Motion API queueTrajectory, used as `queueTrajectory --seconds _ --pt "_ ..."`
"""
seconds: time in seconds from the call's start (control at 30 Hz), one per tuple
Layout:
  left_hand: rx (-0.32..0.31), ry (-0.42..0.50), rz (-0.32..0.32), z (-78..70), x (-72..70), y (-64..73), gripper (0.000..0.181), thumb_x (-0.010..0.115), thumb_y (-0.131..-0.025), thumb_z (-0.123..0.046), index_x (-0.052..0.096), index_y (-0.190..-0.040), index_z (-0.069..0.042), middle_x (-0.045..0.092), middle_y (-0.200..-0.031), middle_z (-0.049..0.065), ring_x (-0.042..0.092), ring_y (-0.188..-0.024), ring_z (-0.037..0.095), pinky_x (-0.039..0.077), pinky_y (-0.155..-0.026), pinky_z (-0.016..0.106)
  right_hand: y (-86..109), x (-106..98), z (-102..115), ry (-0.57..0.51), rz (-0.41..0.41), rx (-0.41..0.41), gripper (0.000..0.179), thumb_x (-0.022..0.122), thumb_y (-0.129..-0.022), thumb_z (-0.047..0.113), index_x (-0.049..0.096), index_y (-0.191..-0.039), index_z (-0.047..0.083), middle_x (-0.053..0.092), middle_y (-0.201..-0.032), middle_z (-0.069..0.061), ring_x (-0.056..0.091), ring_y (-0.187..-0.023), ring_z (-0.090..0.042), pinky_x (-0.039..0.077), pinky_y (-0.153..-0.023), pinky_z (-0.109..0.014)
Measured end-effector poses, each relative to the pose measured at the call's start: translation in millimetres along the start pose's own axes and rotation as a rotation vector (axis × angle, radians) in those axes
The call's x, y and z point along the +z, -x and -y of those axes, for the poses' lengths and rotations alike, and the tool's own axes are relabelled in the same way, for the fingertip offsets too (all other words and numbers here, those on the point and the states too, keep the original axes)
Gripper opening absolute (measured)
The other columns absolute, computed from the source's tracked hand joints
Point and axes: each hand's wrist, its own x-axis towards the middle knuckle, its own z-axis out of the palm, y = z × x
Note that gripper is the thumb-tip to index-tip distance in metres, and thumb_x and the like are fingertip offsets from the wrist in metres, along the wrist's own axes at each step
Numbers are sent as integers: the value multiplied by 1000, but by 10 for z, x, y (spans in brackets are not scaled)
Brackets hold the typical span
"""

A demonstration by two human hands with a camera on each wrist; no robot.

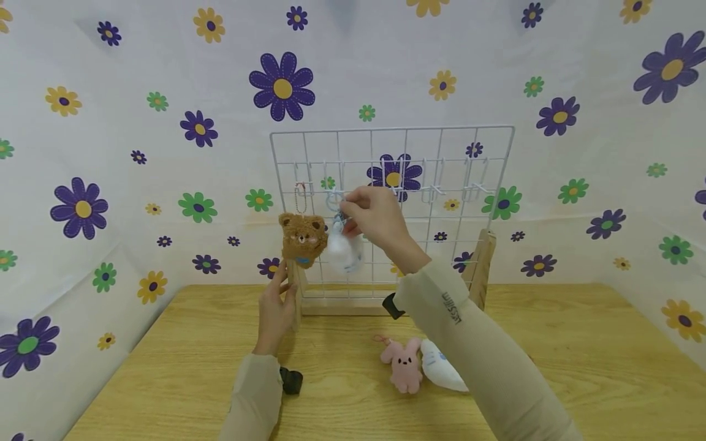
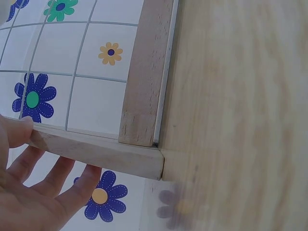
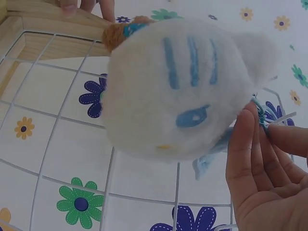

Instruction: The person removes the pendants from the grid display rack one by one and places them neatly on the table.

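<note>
My right hand [image 1: 377, 217] pinches the blue cord [image 3: 261, 113] of a white plush keychain [image 1: 344, 251] up at the rack's hooks. In the right wrist view the plush face shows blue stripes and a blue eye. A light blue ring [image 1: 334, 201] sits by a hook above it. My left hand [image 1: 276, 309] holds the wooden side post [image 2: 91, 149] of the white wire grid rack [image 1: 353, 298], thumb on one side and fingers on the other. Just above this hand a brown bear plush [image 1: 302, 239] hangs by a bead chain from the leftmost hook.
On the wooden table [image 1: 165, 355] lie a pink bunny plush [image 1: 405, 365] and another white plush [image 1: 441, 367], partly behind my right sleeve. More white hooks [image 1: 434, 190] line the grid to the right. A flowered cloth [image 1: 220, 153] stands behind.
</note>
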Motion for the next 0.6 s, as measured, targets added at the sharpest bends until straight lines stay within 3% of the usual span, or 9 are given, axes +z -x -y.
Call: queueTrajectory --seconds 0.27,0.6 --pt "0 -1 2 -13 -16 4 58 56 -99 11 38 -153 4 55 -132 37 64 -107 53 58 -85 57 59 -12 -9 -27 -6 -30 16 63 -101 5 70 -109 -7 74 -97 -18 70 -66 -22 63 -67 -34" --pt "12 -3 -2 -2 -1 6 58 58 -98 10 38 -153 5 55 -132 37 64 -108 52 57 -86 57 133 -10 -23 -88 -6 -77 15 64 -101 4 70 -106 -8 74 -93 -19 68 -62 -20 62 -63 -32"
